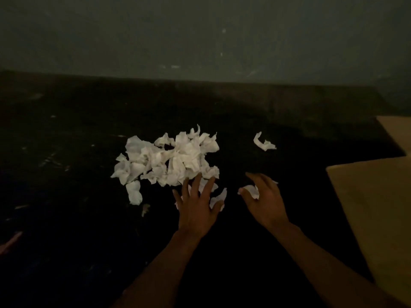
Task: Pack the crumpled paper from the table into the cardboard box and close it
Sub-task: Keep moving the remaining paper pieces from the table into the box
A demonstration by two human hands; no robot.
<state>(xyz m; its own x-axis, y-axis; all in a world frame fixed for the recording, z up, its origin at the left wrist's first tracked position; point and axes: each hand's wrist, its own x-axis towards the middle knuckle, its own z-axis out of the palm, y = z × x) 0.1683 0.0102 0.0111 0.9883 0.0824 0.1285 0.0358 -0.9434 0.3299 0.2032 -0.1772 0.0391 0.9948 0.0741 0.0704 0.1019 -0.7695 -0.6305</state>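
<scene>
Dim light. A heap of crumpled white paper point(169, 158) lay mid-way across the dark, scuffed table point(66, 141), well apart from the tan cardboard box point(378, 207), of which only flat flaps showed at the right edge; its inside was out of view. The left hand point(198, 207) lay at the heap's near edge, fingers spread and straight, palm down on a few loose pieces, with one white torn piece point(219, 198) just beside its thumb. The right hand point(264, 201) was between heap and box, thumb and fingers curled round a small white paper scrap point(252, 191). A curled white strip point(263, 142) lay alone, beyond the right hand and clear of the heap. A tiny fleck of paper point(145, 208) sat near the heap's left end. A grey-green wall point(200, 30) stood behind the table. Nothing lay on the tabletop between the right hand and the box flaps.
</scene>
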